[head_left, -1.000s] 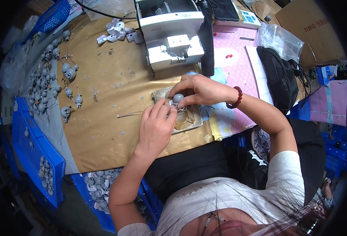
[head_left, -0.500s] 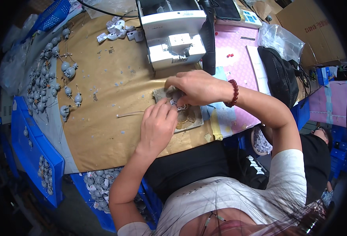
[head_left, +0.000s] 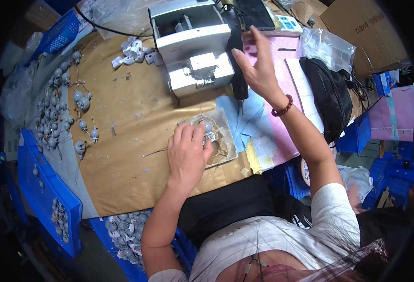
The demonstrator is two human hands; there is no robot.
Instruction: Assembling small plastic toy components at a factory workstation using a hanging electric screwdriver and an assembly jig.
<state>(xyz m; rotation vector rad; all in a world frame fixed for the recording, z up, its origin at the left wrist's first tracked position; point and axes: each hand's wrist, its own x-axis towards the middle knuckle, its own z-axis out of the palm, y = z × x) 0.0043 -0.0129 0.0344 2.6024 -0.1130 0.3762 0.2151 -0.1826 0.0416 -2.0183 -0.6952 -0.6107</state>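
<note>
My left hand point(head_left: 186, 152) holds a small grey ball-shaped part point(head_left: 208, 127) with a white piece on it, fingers curled over its left side. The part rests in a square, worn fixture plate point(head_left: 226, 124). A thin cable point(head_left: 155, 152) runs out leftward from under the hand. Farther off, my right hand point(head_left: 261, 70) is raised with thumb and fingers spread, nothing between them. Just left of it hangs a black electric screwdriver point(head_left: 239, 84), its bit pointing down; thumb and tool look close, but I cannot tell if they touch.
A white machine point(head_left: 195, 56) stands beyond the plate, white parts point(head_left: 134, 50) beside it. Many grey ball parts point(head_left: 52, 108) lie at the left, more in blue bins point(head_left: 70, 202). A blue cloth point(head_left: 247, 115), black pouch point(head_left: 327, 94) and plastic bag point(head_left: 327, 49) are at right.
My right hand has left the plate and moved up and right to the screwdriver, its fingers opening. My left hand stays at the ball part. The screwdriver now hangs in plainer view.
</note>
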